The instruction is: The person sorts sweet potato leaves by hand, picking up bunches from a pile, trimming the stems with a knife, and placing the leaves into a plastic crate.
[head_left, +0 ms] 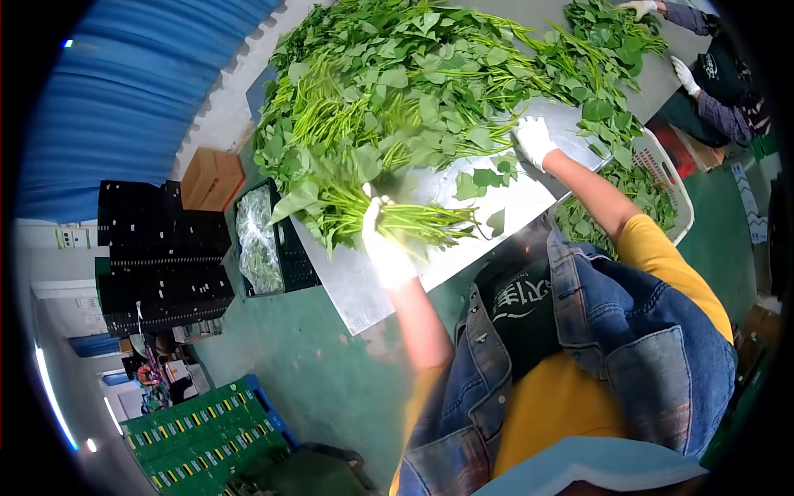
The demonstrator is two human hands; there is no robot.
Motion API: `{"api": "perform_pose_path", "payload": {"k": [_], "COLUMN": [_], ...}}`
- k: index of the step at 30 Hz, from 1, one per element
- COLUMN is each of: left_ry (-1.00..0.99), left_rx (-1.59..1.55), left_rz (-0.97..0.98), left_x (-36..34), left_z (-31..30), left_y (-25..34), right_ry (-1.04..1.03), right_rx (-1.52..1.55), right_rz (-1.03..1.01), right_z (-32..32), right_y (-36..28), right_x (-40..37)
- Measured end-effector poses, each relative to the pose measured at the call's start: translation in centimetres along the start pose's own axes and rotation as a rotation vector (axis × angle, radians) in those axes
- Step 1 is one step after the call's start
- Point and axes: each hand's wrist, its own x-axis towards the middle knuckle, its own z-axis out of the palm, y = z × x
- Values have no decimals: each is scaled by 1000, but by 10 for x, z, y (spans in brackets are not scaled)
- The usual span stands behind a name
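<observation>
My left hand [382, 236], in a white glove, is closed round a bunch of leafy green stems [430, 219]. The leaves point left and the cut stem ends stick out to the right, over the metal table [356, 298]. Also gloved, my right hand [535, 142] rests at the near right edge of a big pile of leafy greens [397, 83], its fingers slightly bent and apart beside some stem tips. Whether a fingertip touches a stem is hard to make out. Some loose leaves [484, 180] lie on the metal between my hands.
A white basket [680, 194] with greens stands right of the table. Across from me a person's gloved hands [685, 76] are near more greens. At left are a crate with a plastic-wrapped bundle [258, 240], a cardboard box [212, 179] and stacked black crates [165, 248].
</observation>
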Motion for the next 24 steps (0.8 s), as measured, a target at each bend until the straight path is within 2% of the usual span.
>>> {"api": "perform_pose_path", "payload": {"k": [2,3,4,6,7,8,9,10,11,12,14,16,18,20,21,22,24], "left_ry": [68,71,61,-38,-32,-115,-201,-170,-161,-156,-202,-143,-128,-68,-120,-168,-132], "left_rx": [14,31,-36,-128,-131,-174,-217,-323,-237,-149,-186,-176,-170,-70,-53,-34,174], "left_rz": [142,190,252,200,204,117,28,-19,-12,-6,-43,-62,-62,-156,-171,-187,-153], "left_x": [3,1,-2,4,5,7,6,4,6,10,16,21,28,32,38,43,37], "left_z": [-11,-11,-9,-22,-28,-33,-31,-27,-27,-29,-21,-7,7,27,35,41,65], "left_y": [0,5,6,11,11,10,12,6,-3,-12,-24,-32,-36,-38,-42,-46,-44], "right_ry": [-327,-371,-314,-240,-215,-217,-326,-430,-414,-434,-31,-206,-127,-374,-254,-326,-301], "right_rx": [-120,-176,-138,313,404,405,825,1243,1529,1550,866,1116,1078,1491,1390,1428,1425], "right_rz": [62,9,-25,24,75,68,217,371,456,541,-467,-249,-372,354,213,390,426], "right_z": [9,13,16,-18,-11,-15,-27,-42,-86,-102,-120,-129,-112,-124,-125,-128,-148], "right_y": [10,16,24,25,28,26,21,17,-7,-16,-20,-44,-47,-59,-63,-66,-78], "right_x": [10,14,17,20,21,23,25,25,25,23,20,5,1,-5,-6,-12,-17]}}
